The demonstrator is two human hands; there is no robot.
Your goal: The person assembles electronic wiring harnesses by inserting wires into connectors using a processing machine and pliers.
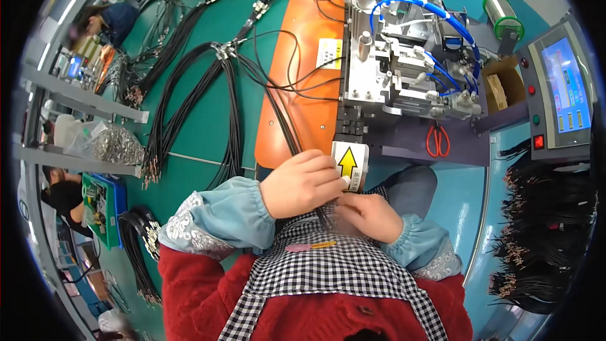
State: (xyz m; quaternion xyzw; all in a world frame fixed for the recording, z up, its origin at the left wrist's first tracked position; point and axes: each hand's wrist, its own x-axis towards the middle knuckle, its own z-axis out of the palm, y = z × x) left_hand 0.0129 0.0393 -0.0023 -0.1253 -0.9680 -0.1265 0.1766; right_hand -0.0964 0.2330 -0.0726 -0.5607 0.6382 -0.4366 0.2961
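Note:
My left hand is closed around a few black cables, which run down over the orange plate into its grip. Dark cable ends show, blurred, just below that hand, above my checked apron. Close beside its fingertips is my right hand, thumb and fingers pressed together. What the right fingers pinch, if anything, is too smeared to make out. Behind both hands, a white label with a yellow arrow sits at the front of the metal machine.
Tied bundles of black cable lie on the green table at left. Red-handled scissors hang at the machine's front. A touchscreen panel stands at right, above many hanging black cables. Other people sit at far left.

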